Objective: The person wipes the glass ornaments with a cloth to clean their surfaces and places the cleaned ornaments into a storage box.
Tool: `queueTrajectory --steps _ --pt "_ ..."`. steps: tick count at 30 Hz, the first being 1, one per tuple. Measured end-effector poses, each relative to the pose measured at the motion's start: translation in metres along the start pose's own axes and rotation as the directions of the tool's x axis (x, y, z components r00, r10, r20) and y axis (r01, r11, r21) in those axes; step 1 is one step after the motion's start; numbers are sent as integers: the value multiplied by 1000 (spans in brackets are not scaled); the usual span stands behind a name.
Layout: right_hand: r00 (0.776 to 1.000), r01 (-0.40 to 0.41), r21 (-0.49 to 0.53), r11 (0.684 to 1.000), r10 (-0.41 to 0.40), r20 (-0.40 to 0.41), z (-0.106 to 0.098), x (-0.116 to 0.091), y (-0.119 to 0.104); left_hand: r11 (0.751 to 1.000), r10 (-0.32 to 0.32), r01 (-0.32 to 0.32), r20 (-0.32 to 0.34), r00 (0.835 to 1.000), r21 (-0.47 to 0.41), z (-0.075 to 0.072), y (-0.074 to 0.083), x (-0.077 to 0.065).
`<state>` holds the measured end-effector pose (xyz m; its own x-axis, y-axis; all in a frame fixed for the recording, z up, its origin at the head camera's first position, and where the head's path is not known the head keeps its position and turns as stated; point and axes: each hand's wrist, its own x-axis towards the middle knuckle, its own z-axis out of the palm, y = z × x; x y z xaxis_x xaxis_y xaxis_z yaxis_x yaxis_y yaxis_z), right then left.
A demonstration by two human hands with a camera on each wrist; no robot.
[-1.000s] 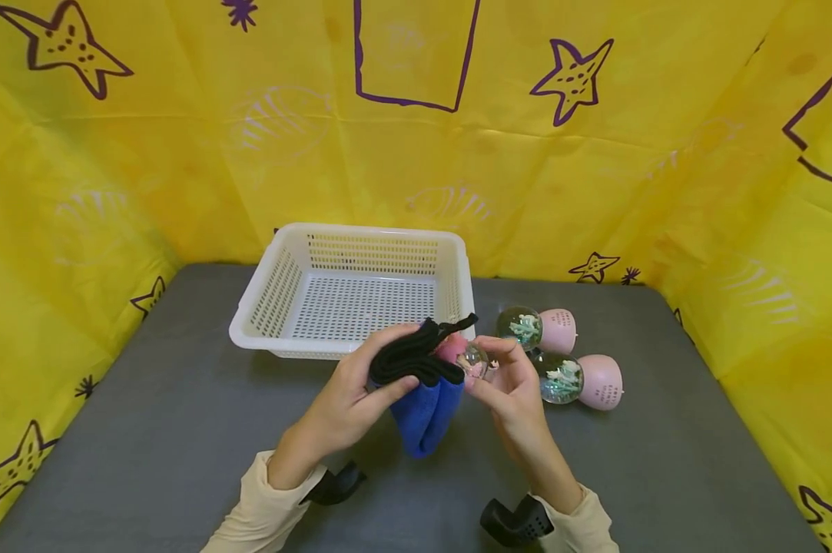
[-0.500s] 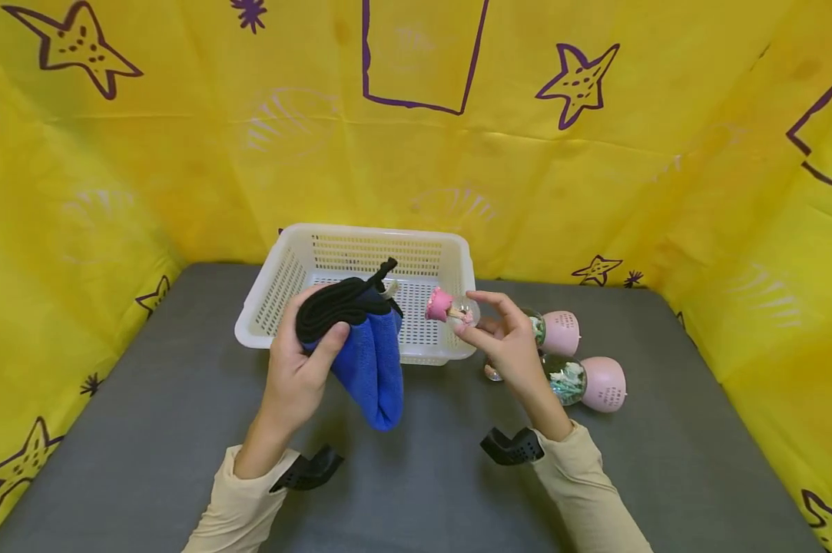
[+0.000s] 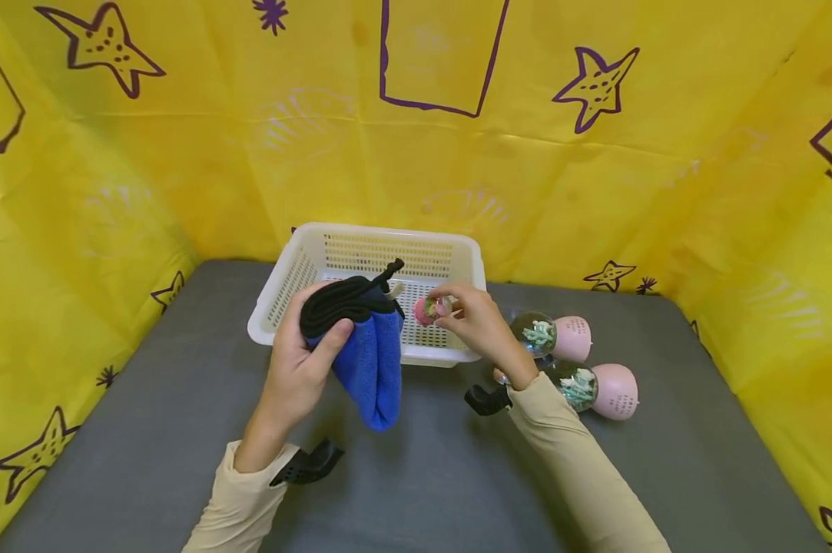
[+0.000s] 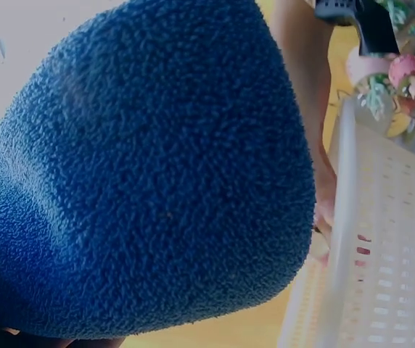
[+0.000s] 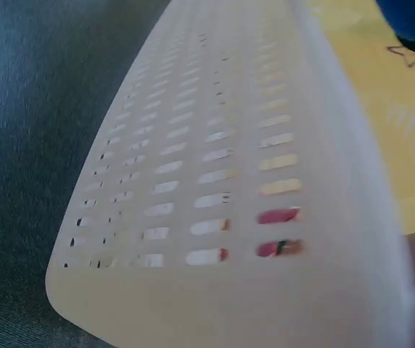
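Here, white basket (image 3: 466, 269): the landmark, standing on the grey table (image 3: 416, 484).
Small globe (image 3: 425, 310): over or inside the basket's right part; whether it touches the floor, I cannot tell. It looks light, hard, slick and perhaps breakable, so a gentle pinch on the pink base should slip least.
Right hand (image 3: 483, 321): thumb and fingertips clamped on the globe's clear end.
Blue cloth (image 3: 369, 365): held up at the basket's near side; soft and light, probably firmest at its folded black edge.
Left hand (image 3: 299, 376): thumb and fingers clamped round that edge.
Two larger globes (image 3: 572, 339) (image 3: 614, 392): lying right of the basket, likely heavier, best cradled.
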<state>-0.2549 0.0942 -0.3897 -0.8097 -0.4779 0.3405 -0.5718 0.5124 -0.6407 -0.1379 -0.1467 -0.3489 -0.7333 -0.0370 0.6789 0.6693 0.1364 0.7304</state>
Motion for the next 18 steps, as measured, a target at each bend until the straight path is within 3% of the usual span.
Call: queueTrajectory --steps 8,18 --pt "980 63 -203 977 -23 196 10 19 6 997 -76 76 13 997 12 -1 -13 3" --pt "950 43 -334 942 65 307 21 27 3 993 -99 101 28 995 -66 -2 -14 2"
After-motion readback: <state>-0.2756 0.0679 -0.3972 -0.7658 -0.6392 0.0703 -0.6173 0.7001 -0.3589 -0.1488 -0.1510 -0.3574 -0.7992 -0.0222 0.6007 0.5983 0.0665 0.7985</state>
